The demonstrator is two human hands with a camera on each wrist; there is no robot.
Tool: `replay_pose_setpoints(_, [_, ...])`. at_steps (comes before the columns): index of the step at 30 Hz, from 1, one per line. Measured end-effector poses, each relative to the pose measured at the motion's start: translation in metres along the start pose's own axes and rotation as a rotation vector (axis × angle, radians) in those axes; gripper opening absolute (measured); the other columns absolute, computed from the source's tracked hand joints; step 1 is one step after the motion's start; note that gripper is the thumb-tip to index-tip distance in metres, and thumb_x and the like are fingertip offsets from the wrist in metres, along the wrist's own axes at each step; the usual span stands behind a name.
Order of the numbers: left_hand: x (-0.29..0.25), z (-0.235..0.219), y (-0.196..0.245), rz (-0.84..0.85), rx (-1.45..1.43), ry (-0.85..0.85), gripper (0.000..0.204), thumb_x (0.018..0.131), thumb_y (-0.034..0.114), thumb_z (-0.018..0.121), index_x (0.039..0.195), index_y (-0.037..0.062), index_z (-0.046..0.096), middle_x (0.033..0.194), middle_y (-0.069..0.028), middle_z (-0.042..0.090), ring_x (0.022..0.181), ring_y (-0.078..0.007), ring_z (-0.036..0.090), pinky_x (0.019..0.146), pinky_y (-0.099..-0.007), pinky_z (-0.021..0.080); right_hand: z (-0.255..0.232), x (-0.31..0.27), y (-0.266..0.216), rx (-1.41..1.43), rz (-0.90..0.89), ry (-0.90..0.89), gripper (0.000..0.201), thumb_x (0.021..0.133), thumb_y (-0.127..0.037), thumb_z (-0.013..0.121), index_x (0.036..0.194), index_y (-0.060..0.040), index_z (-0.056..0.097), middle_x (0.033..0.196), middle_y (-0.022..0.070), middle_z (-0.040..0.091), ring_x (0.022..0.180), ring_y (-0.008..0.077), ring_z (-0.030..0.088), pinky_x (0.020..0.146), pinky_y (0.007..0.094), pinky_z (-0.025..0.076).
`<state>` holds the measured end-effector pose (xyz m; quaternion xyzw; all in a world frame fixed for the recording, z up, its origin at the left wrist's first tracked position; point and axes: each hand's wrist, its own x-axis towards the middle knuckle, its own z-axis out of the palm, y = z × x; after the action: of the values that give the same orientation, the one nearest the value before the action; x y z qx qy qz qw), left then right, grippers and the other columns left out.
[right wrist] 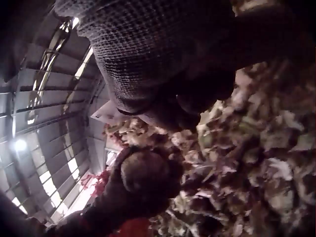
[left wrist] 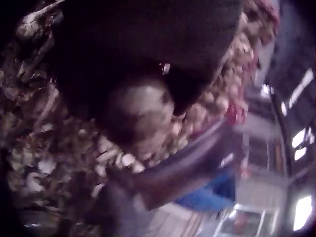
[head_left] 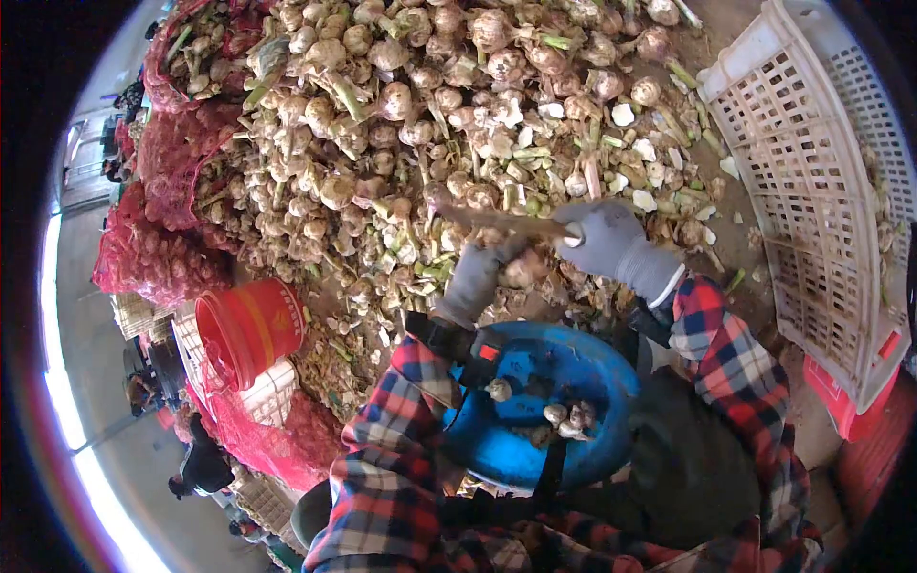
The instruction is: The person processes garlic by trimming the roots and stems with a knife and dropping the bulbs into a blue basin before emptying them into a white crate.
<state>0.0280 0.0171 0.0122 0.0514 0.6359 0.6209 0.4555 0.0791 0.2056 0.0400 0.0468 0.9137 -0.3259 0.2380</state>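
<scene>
My gloved right hand [head_left: 607, 246] grips a knife, its long brownish blade [head_left: 506, 223] pointing left across the front of the garlic heap. Just below and left of the blade, my gloved left hand [head_left: 475, 279] holds a garlic bulb [right wrist: 143, 170], which shows round and pale in the right wrist view. The left wrist view is dark and blurred; the bulb [left wrist: 143, 106] lies against the dark glove there, close to the blade [left wrist: 192, 160]. In the right wrist view, the curled fingers of my right hand [right wrist: 153, 59] hide the knife's handle.
A large heap of garlic bulbs [head_left: 334, 191] with stems and peelings fills the ground ahead. Below my hands stands a blue basin [head_left: 487, 444] with several bulbs. To the left are a red bucket [head_left: 248, 329] and red mesh sacks [head_left: 158, 253]; a white crate [head_left: 798, 172] leans at right.
</scene>
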Motion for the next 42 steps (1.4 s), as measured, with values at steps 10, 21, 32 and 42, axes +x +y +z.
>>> replay_pose_setpoints(10, [-0.013,-0.005,-0.018,0.180,-0.135,0.228,0.042,0.065,0.017,0.065,0.100,0.0030,0.046,0.091,-0.0088,0.053,0.085,-0.0185,0.053,0.074,-0.0313,0.044,0.029,-0.016,0.072,-0.039,0.310,0.195,0.028,0.070,-0.026,0.048,0.094,-0.0139,0.053,0.083,0.0135,0.058,0.079,0.0277,0.056,0.068,0.0380,0.044])
replay_pose_setpoints(21, [-0.013,0.025,-0.028,0.290,0.595,0.359,0.032,0.066,0.017,0.060,0.093,0.0023,0.051,0.084,-0.0073,0.056,0.075,-0.0170,0.056,0.068,-0.0285,0.045,0.027,-0.023,-0.008,-0.135,-0.280,0.183,0.028,0.064,-0.024,0.055,0.087,-0.0099,0.050,0.082,0.0072,0.057,0.078,0.0244,0.056,0.064,0.0370,0.044])
replay_pose_setpoints(32, [-0.016,0.034,-0.031,0.209,0.390,0.402,0.035,0.065,0.022,0.058,0.090,-0.0005,0.050,0.081,-0.0072,0.055,0.070,-0.0145,0.053,0.062,-0.0237,0.044,0.037,-0.010,0.018,-0.116,-0.135,0.226,0.027,0.059,-0.024,0.056,0.085,-0.0142,0.055,0.073,0.0081,0.058,0.067,0.0259,0.056,0.058,0.0366,0.044])
replay_pose_setpoints(42, [-0.010,0.016,-0.026,0.503,0.554,0.231,0.021,0.072,0.005,0.054,0.091,-0.0007,0.050,0.078,-0.0077,0.058,0.070,-0.0167,0.056,0.058,-0.0260,0.044,0.022,-0.021,0.020,-0.069,-0.168,0.357,0.021,0.061,-0.024,0.056,0.079,-0.0141,0.055,0.070,0.0079,0.057,0.067,0.0267,0.056,0.060,0.0360,0.044])
